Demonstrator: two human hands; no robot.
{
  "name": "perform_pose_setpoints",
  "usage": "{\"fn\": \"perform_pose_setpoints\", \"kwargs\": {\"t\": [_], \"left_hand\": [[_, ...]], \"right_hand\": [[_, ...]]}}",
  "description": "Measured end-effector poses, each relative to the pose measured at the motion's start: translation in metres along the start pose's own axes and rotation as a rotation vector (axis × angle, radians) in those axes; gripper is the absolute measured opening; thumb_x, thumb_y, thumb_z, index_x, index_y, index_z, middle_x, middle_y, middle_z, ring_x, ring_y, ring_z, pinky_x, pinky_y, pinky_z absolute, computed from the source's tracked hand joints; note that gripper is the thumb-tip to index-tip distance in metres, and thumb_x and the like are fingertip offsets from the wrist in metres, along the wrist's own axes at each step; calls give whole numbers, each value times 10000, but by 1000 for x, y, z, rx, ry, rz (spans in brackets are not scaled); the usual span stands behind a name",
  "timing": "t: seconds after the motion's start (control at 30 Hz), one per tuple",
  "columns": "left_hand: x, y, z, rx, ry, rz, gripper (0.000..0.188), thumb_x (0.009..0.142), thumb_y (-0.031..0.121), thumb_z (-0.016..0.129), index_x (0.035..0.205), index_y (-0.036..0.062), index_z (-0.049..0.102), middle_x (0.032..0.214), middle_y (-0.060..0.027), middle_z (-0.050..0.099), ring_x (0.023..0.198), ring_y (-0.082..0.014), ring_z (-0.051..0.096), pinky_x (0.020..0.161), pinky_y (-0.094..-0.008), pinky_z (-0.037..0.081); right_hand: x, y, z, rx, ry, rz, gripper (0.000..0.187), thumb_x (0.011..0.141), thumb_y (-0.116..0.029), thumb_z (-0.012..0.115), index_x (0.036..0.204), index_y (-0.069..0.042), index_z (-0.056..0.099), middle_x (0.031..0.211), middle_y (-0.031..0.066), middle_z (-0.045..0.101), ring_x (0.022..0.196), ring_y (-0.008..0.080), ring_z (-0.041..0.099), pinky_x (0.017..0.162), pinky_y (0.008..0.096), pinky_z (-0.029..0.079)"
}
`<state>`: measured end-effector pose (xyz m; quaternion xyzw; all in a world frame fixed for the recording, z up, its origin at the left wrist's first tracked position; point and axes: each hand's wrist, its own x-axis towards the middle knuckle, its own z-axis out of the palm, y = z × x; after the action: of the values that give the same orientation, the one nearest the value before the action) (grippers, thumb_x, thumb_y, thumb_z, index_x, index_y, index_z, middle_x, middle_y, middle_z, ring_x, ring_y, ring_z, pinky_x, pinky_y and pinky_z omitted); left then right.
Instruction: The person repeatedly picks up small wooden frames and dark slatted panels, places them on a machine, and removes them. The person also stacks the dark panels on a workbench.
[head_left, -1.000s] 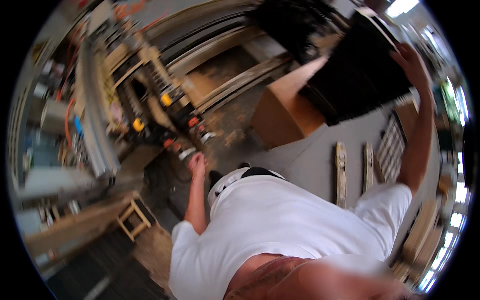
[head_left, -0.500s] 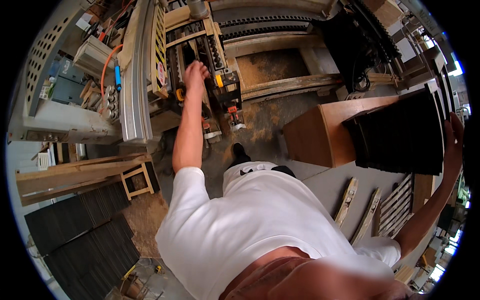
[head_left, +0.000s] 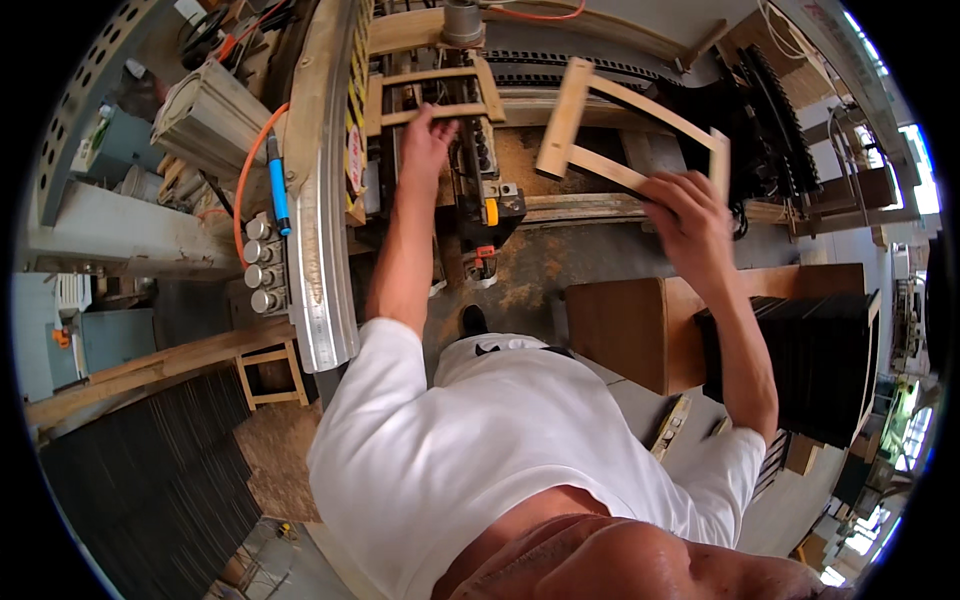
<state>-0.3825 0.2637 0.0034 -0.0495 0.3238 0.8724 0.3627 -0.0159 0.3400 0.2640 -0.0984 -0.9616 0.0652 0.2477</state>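
Note:
Out in front and to the right, my right hand (head_left: 692,228) grips the near bar of a light wooden frame (head_left: 562,120), held tilted in the air. Some dark material shows along the inner edge of its bars. My left hand (head_left: 428,148) is at a second wooden frame (head_left: 490,88), which lies on the machine (head_left: 465,190). The fingers of that hand are closed at its near bar, and part of the bar is hidden behind them.
A metal rail (head_left: 325,250) runs along the machine's left side, beside a blue pen-shaped tool (head_left: 278,185) and an orange hose (head_left: 243,190). At right stands a brown wooden box (head_left: 620,325) next to a dark stack (head_left: 790,360). More dark panels (head_left: 130,470) are piled at left.
My right hand has come in from the far right stack with a wooden frame in it. The left hand has moved forward to the frame on the machine. My view has shifted.

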Motion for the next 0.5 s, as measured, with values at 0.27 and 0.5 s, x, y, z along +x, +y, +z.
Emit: {"fn": "perform_pose_setpoints", "kwargs": {"t": [0.27,0.5], "left_hand": [[-212,-40,-67,11,-67,-179,287,943,105,527,1229,93,528,1209,-62,576,1152,-234,546,958,-415,471],[-305,-42,-91,61,6,-149,298,940,68,520,1238,69,507,1189,-83,575,1159,-258,548,957,-415,486]], "right_hand": [[106,25,229,205,-46,-256,213,750,-117,686,962,-94,673,913,61,673,878,263,595,782,379,472],[148,14,324,210,-96,-367,262,788,-145,652,1049,-128,676,1002,35,675,949,240,584,828,366,439]]}}
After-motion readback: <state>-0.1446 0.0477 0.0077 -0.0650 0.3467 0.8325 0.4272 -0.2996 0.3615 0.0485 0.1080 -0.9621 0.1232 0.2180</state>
